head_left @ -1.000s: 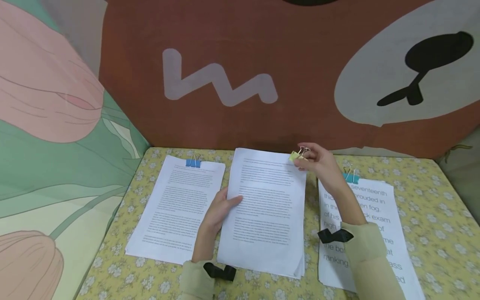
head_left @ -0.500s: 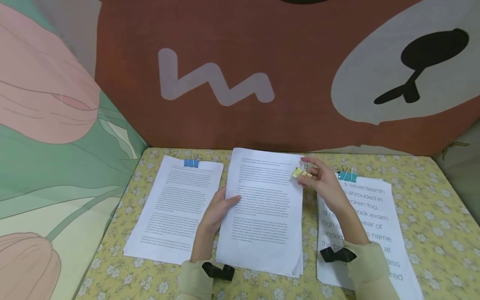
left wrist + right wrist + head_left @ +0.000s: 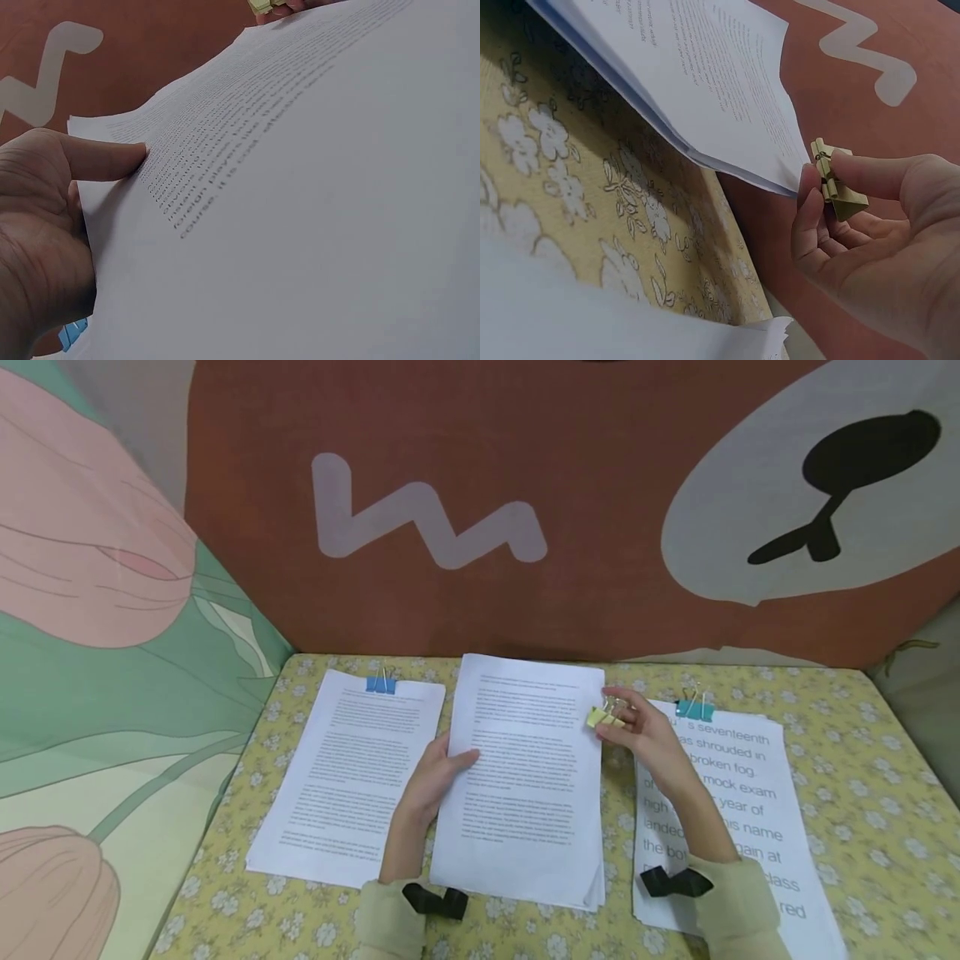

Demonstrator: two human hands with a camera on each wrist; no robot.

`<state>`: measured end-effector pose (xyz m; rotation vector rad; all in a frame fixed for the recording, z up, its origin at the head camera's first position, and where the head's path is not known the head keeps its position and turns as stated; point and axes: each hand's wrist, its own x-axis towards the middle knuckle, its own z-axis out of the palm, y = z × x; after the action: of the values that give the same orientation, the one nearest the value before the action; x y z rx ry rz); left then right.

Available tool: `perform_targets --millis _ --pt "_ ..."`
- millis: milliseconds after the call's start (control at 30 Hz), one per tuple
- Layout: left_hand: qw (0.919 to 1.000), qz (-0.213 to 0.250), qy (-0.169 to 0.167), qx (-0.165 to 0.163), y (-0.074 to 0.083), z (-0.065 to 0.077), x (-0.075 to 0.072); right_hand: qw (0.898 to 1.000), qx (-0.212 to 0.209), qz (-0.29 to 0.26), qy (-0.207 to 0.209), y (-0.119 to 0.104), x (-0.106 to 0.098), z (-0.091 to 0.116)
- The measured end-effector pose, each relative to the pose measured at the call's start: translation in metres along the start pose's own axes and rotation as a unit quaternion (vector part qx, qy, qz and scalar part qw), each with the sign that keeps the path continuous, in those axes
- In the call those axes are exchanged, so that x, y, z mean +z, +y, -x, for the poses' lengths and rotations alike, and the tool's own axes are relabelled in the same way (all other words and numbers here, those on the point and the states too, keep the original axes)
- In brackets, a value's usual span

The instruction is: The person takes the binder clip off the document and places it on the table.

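My left hand [image 3: 435,781] grips a stack of printed paper [image 3: 525,777] by its left edge, thumb on the top sheet. The left wrist view shows that thumb over the text and the sheets [image 3: 300,225] curving upward. A yellow binder clip [image 3: 604,717] with metal handles is pinched in my right hand [image 3: 645,739], right at the stack's right edge. In the right wrist view the yellow binder clip [image 3: 832,176] sits between thumb and fingers, close to a corner of the sheets [image 3: 705,90]. The left fingers behind the stack are mostly hidden.
To the left lies a paper stack [image 3: 345,785] with a blue binder clip [image 3: 381,685] on its top edge. On the right, another stack [image 3: 742,793] in large print bears a teal binder clip [image 3: 695,710]. A flowered cloth [image 3: 885,793] covers the table, which meets a brown patterned backdrop [image 3: 600,593].
My right hand has moved from the stack's top right corner down along its right edge, carrying the yellow binder clip. My left hand keeps its grip on the paper.
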<state>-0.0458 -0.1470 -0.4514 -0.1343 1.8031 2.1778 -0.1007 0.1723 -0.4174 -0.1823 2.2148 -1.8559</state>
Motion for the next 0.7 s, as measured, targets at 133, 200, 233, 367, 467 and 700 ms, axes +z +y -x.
perform_targets --millis 133,200,233,367,467,700 --pt "1.0000 0.001 0.003 0.005 0.001 0.001 -0.002 1.000 -0.005 0.001 0.002 0.004 0.000 -0.002" --pt "1.0000 0.003 0.006 0.005 0.001 0.001 -0.003 1.000 -0.007 0.004 0.002 0.005 0.000 -0.003" --pt "1.0000 0.003 0.007 0.005 0.001 0.001 -0.003 1.000 -0.007 0.006 0.001 0.006 0.000 -0.003" --pt "0.9999 0.008 0.013 -0.001 0.002 0.000 -0.004 1.000 -0.007 0.010 0.001 0.009 -0.002 -0.003" --pt "0.9998 0.008 0.017 -0.001 0.001 0.001 -0.005 1.000 -0.002 0.015 0.002 0.011 -0.003 -0.003" --pt "0.9994 0.010 0.033 -0.002 0.004 0.002 -0.009 1.000 0.023 0.021 0.000 0.013 -0.006 -0.001"
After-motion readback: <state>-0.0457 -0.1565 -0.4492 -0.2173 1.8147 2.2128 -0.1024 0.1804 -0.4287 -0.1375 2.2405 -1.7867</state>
